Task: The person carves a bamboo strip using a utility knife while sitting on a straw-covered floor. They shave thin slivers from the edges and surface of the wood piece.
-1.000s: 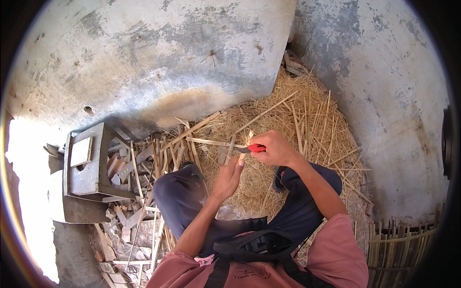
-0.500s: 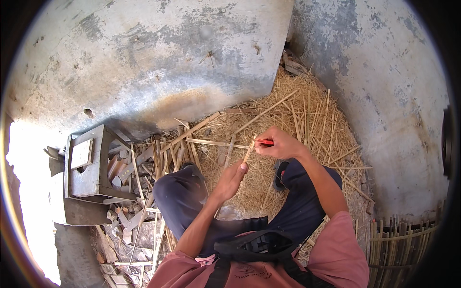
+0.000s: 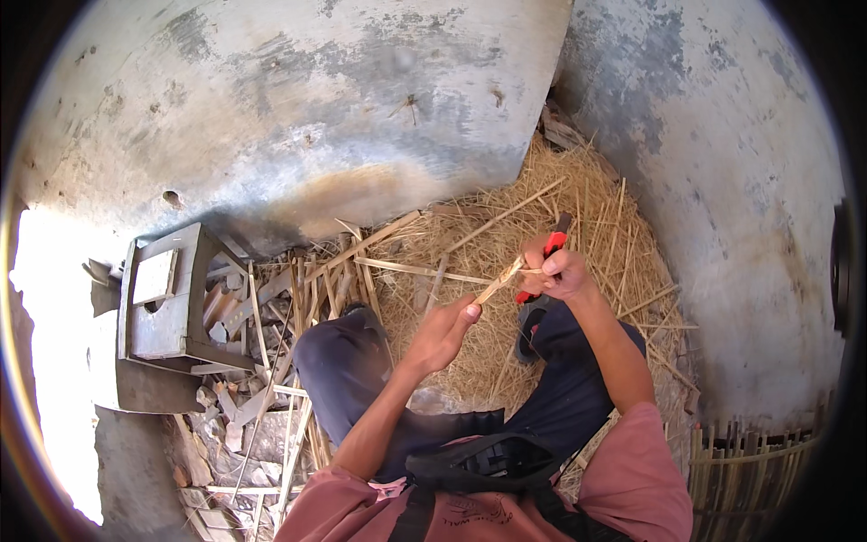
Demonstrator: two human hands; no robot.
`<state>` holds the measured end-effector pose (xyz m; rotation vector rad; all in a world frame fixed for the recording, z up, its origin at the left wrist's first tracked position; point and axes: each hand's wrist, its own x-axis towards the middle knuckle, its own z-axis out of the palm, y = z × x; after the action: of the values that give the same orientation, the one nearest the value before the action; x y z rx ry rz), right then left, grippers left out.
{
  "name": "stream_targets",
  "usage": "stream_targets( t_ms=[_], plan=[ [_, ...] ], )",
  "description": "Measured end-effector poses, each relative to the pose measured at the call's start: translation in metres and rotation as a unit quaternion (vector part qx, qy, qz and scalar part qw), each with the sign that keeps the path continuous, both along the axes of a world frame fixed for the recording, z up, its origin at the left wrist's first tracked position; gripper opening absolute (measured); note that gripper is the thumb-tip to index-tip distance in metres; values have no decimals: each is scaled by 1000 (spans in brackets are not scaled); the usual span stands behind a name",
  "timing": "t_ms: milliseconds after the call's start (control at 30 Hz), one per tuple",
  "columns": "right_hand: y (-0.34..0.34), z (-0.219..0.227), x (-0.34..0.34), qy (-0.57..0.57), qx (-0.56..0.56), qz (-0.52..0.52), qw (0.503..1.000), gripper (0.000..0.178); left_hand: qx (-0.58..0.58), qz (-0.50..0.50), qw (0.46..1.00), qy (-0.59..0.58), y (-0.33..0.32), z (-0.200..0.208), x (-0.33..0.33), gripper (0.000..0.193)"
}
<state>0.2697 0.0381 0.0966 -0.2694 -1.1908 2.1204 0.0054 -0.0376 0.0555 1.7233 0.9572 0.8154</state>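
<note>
My left hand [image 3: 441,336] is closed round the lower end of a short bamboo stick [image 3: 495,288], which slants up to the right. The stick's upper end looks frayed and split. My right hand [image 3: 562,274] is closed on a red-and-black cutter knife [image 3: 554,242], whose dark end points up and away from the stick. Its thumb and fingers also seem to pinch a thin sliver beside the frayed end. The knife's middle is hidden by the fingers, and its blade cannot be made out.
Wood shavings [image 3: 479,348] and loose strips cover the floor between my legs. A wooden stool [image 3: 172,312] lies tipped at the left, beside rubble and sticks. Worn plaster walls [image 3: 298,117] stand ahead and right. A slatted bamboo basket [image 3: 754,474] is at the lower right.
My right hand has turned over and moved slightly right, so the knife now stands upright in it, off the stick. The stick's end looks more split. My left hand keeps its hold.
</note>
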Motion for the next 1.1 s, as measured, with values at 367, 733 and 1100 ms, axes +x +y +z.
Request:
stream_targets(
  t_ms=[367, 733, 1100],
  plan=[
    [6, 9, 8, 3, 9, -56, 998, 22, 18, -5, 1000, 12, 0, 12, -7, 52],
    [-5, 51, -26, -313, 183, -232, 903, 23, -11, 59, 998, 20, 1, -9, -8, 53],
    [-12, 43, -38, -473, 448, -375, 660, 29, -6, 122, 989, 81, 3, -13, -5, 50]
  ],
)
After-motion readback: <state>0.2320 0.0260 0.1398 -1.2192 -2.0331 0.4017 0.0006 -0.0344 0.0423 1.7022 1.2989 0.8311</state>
